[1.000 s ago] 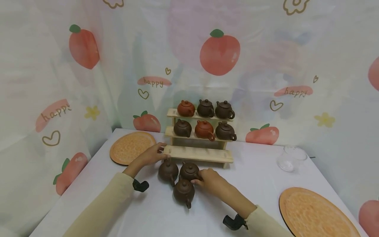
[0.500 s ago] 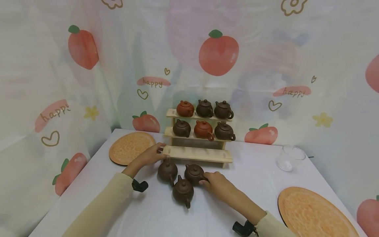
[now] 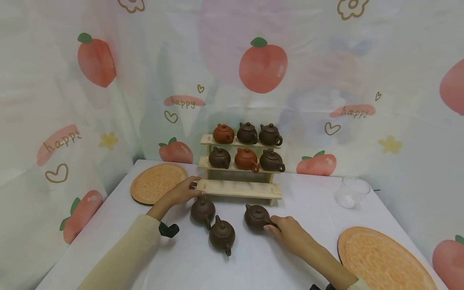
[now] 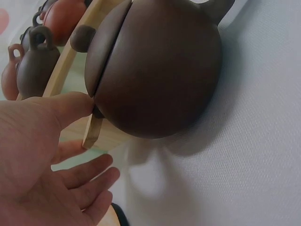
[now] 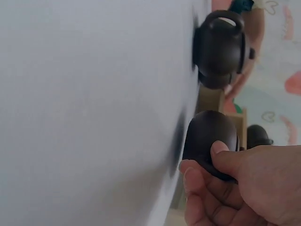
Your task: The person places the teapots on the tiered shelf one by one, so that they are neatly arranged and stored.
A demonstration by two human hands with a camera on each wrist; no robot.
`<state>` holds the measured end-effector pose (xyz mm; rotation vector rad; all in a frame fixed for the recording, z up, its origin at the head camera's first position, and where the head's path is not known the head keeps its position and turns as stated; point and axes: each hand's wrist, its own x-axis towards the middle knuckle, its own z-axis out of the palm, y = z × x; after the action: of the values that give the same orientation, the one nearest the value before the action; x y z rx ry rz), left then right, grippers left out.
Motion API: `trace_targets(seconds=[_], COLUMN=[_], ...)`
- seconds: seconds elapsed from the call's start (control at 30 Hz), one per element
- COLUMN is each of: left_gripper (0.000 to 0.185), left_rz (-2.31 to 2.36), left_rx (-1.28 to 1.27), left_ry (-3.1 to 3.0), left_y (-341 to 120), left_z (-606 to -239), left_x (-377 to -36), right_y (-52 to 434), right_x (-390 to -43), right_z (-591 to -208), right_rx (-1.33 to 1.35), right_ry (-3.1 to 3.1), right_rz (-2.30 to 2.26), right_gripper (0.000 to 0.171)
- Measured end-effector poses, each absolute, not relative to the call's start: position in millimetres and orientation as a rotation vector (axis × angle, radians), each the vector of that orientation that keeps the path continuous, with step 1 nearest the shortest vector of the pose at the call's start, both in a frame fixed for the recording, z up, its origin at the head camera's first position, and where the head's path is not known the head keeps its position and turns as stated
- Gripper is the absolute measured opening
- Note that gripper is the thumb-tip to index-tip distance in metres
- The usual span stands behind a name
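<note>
Three dark brown teapots stand on the white table in front of a three-tier wooden rack (image 3: 239,189). My right hand (image 3: 271,227) pinches the handle of the right-hand teapot (image 3: 255,216), which stands apart from the other two; the right wrist view shows thumb and fingers (image 5: 218,149) curled on that teapot (image 5: 209,134). My left hand (image 3: 188,188) rests with straight fingers at the left end of the rack's bare bottom tier. Its thumb (image 4: 70,106) touches the left teapot (image 4: 155,70) (image 3: 203,210). The front teapot (image 3: 222,235) stands untouched.
The rack's top and middle tiers hold several teapots (image 3: 246,159), brown and red. An orange round mat (image 3: 159,182) lies at the back left, another (image 3: 384,262) at the front right. A clear glass jar (image 3: 351,192) stands at the right. A printed curtain closes the back.
My right hand has drawn its teapot to the right, away from the other two. The left hand has stayed at the rack's end.
</note>
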<state>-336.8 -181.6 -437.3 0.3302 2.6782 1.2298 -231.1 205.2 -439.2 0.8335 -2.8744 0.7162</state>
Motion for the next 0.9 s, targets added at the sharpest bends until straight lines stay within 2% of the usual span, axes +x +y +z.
trace_targets(seconds=[0.4,0.9], left_gripper=[0.071,0.072], left_rz=[1.256,1.249], left_rx=[0.326,0.325], left_ry=[2.665,2.670], left_y=[-181.1,-181.0], left_z=[-440.3,-438.2], left_x=[-338.2,-337.0], right_y=[231.5,240.6], right_x=[-239.5,-277.9], right_z=[-414.2,-398.3], right_rx=[0.734,0.645], right_ry=[-2.845,-2.870], right_rz=[0.727,0.677], right_gripper=[0.023,0.019])
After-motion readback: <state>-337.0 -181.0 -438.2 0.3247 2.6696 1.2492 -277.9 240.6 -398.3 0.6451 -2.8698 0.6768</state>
